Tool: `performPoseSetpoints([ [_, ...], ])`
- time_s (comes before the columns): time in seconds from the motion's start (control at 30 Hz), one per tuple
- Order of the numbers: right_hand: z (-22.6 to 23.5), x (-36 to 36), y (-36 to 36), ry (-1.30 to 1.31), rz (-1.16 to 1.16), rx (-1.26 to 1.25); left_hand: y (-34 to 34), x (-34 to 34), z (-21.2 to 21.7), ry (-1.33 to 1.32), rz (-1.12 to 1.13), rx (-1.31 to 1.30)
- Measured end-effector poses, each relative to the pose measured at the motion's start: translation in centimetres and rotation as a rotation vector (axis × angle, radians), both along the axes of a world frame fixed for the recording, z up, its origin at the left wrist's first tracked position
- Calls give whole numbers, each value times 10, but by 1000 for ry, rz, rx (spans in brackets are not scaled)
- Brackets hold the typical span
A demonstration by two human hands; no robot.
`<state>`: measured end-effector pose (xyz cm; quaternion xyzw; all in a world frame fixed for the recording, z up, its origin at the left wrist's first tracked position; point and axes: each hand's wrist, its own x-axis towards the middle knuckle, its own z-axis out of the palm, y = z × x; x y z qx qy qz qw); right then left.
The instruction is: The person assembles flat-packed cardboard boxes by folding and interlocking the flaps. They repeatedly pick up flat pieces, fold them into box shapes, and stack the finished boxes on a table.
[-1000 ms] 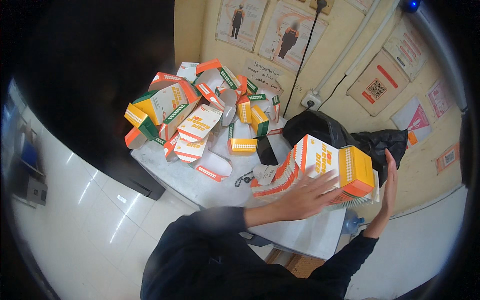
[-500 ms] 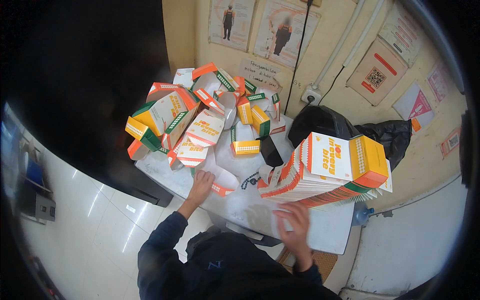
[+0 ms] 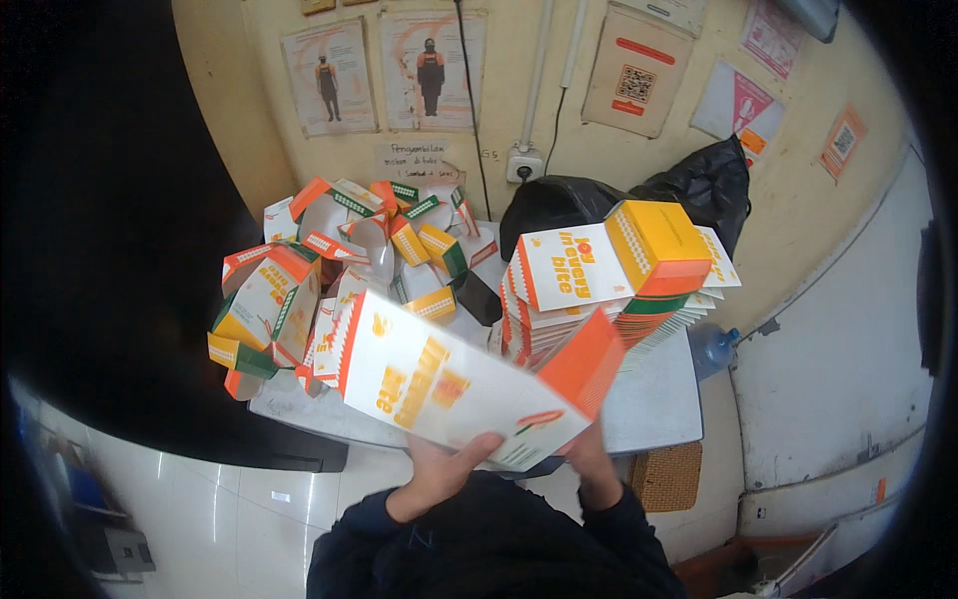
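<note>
A white takeaway carton point(image 3: 439, 384) with yellow lettering, a zigzag orange edge and an orange end flap is held up at a slant over the table's near edge. My left hand point(image 3: 444, 474) is closed on its lower edge, thumb on the printed face and fingers behind. At the carton's right end, below the orange flap, my right hand point(image 3: 591, 464) grips it, its fingers mostly hidden. Just beyond to the right stands a tall stack of flattened cartons point(image 3: 569, 265). Folded cartons point(image 3: 274, 299) lie in a loose heap on the left.
Behind the stack a black plastic bag point(image 3: 559, 205) rests against the wall. A dark flat object point(image 3: 479, 298) lies between heap and stack. The white table point(image 3: 654, 399) ends near my body. A blue water bottle point(image 3: 714, 349) and a woven brown seat point(image 3: 667, 477) are to the right.
My left hand has left the folded carton at the table's edge. Both hands now hold a carton raised in front of me. The view has swung to the right.
</note>
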<state>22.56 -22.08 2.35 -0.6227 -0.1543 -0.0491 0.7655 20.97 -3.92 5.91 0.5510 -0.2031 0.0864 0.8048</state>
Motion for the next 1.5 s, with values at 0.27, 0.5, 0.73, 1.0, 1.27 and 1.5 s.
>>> performPoseSetpoints([
  [0.27, 185, 33, -72, -407, -889, -525, -97, 79, 76, -522, 489, 513],
  [0.5, 186, 114, -123, 396, -679, -1266, -132, 139, 46, -414, 556, 770],
  [0.73, 176, 135, -150, 312, -593, -1597, -97, 127, -3, -255, 506, 848],
  [1.0, 149, 176, -140, -14, -238, -1338, -64, 139, -20, -58, 176, 398],
  [1.27, 141, 147, -134, -133, -357, -1395, -86, 144, 92, -531, 538, 572],
  [1.5, 146, 144, -133, -10, -318, -1403, -135, 163, 105, -471, 127, 1753],
])
